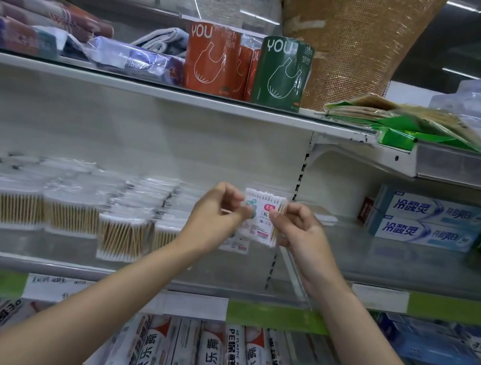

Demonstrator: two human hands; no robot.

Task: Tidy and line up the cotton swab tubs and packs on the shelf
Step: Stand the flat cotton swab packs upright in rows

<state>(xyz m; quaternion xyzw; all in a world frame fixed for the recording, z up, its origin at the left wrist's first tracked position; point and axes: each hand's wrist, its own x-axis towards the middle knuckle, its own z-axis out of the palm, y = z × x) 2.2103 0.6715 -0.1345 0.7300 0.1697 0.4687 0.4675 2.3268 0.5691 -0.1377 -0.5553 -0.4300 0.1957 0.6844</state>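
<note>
A small flat pack of cotton swabs with a white and pink label is held upright above the right end of the middle shelf. My left hand pinches its left edge and my right hand pinches its right edge. Clear tubs of wooden-stick swabs stand in rows along the shelf to the left, and one tub sits further forward than its neighbours. More labelled packs lie on the shelf right under my hands, partly hidden.
Toothpaste boxes sit on the neighbouring shelf at right. The shelf above carries orange and green bag rolls, folded cloths and mats. Plastic wrap boxes fill the shelf below. A slotted upright divides the two shelf bays.
</note>
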